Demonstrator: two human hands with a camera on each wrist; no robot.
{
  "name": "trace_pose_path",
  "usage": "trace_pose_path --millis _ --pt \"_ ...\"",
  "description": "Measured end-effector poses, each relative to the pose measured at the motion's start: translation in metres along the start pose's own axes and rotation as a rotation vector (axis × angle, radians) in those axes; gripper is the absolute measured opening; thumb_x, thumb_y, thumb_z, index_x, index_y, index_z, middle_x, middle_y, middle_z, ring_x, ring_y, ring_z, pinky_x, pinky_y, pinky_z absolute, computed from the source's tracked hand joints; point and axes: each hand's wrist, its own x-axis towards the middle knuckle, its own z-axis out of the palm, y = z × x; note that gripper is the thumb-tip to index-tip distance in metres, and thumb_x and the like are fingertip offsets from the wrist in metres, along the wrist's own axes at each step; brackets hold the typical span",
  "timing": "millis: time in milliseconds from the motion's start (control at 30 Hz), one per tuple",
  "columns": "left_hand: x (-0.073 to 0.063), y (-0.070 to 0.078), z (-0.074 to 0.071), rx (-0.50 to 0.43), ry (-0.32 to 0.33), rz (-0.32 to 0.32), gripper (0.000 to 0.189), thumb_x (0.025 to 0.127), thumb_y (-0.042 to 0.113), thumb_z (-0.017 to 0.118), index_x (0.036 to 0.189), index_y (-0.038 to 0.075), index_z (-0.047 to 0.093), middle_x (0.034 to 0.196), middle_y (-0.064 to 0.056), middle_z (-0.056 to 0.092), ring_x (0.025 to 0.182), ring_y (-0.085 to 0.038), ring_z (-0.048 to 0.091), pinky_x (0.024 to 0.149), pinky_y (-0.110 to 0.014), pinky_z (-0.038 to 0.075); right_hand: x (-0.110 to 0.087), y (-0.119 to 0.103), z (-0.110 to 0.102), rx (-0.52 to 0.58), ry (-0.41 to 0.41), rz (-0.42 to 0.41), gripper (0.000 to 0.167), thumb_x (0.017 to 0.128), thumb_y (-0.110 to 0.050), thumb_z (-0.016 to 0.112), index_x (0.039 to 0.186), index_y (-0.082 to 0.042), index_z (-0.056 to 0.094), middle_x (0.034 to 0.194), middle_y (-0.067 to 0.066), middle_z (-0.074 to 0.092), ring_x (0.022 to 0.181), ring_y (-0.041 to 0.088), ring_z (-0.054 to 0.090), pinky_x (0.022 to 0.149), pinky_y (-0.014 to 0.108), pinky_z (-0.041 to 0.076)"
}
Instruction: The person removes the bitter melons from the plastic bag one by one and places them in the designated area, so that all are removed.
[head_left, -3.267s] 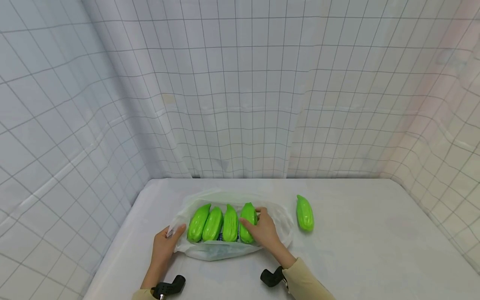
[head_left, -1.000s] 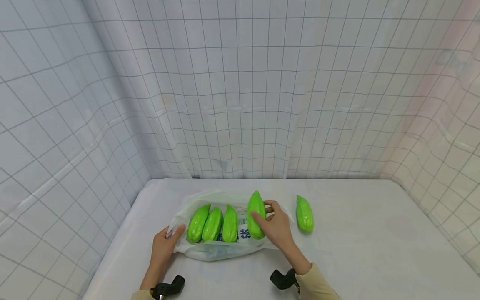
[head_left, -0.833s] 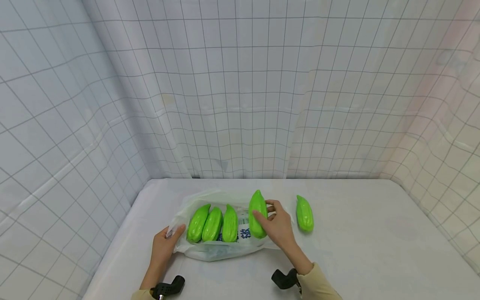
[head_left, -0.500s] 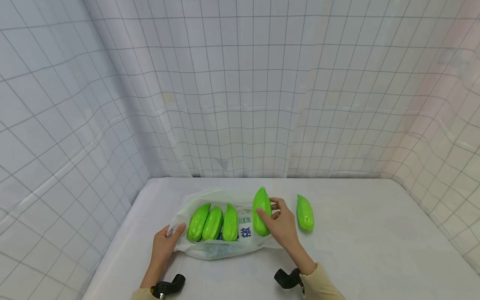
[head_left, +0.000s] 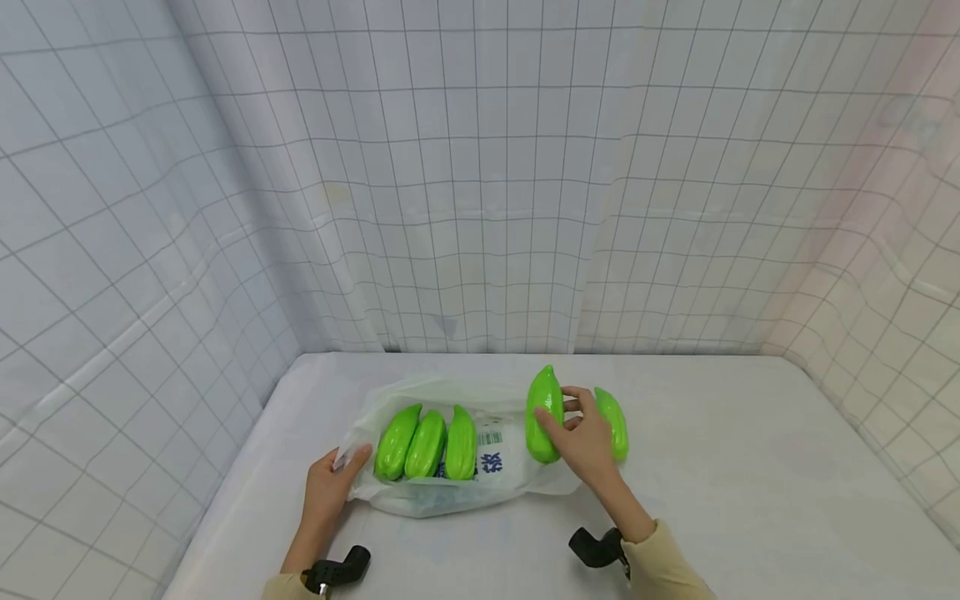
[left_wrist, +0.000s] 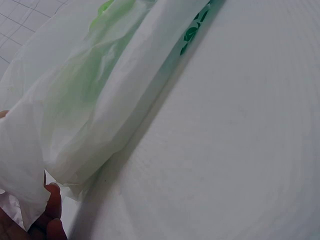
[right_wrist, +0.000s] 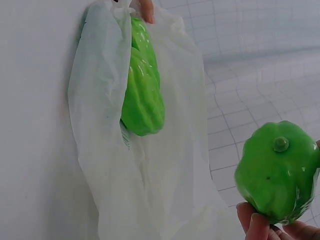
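Observation:
A white translucent plastic bag lies on its side with its mouth spread, holding a row of glossy bright green bitter melons with ridged skin and pointed tips. My left hand pinches the bag's left edge; in the left wrist view its fingers show beside the gathered plastic. My right hand grips another bitter melon, held tip up over the bag's right side. In the right wrist view this melon is seen from its knobbed end, apart from the bag.
One more bitter melon lies right of the bag, partly behind my right hand. The table has a white cover. Grid-patterned curtains enclose its back and sides. Printed blue characters and a barcode show inside the bag.
My right hand has lifted the rightmost bitter melon from the row in the bag and moved it right and up, baring the print beneath. The left hand has stayed at the bag's edge.

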Motion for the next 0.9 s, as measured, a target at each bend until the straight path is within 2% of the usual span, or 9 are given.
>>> trace_pose_path --millis 500,900 --pt "-0.001 0.002 -0.001 0.017 -0.011 -0.003 0.051 0.086 0.040 0.069 0.105 -0.007 0.064 0.087 -0.011 0.065 0.070 -0.015 0.049 0.062 -0.026 0.041 0.010 0.000 -0.029 -0.052 0.059 -0.004 0.058 0.083 -0.035 0.073 0.125 -0.003 0.050 0.101 0.017 0.061 0.071 0.021 0.063 0.054 0.029 0.050" --pt "-0.001 0.001 0.000 0.015 -0.003 -0.004 0.051 0.086 0.040 0.070 0.104 -0.008 0.064 0.084 -0.011 0.064 0.068 -0.015 0.049 0.060 -0.026 0.041 0.015 0.008 -0.043 -0.117 0.121 0.016 0.060 0.084 -0.039 0.072 0.128 -0.005 0.050 0.103 0.018 0.061 0.074 0.025 0.063 0.054 0.029 0.049"
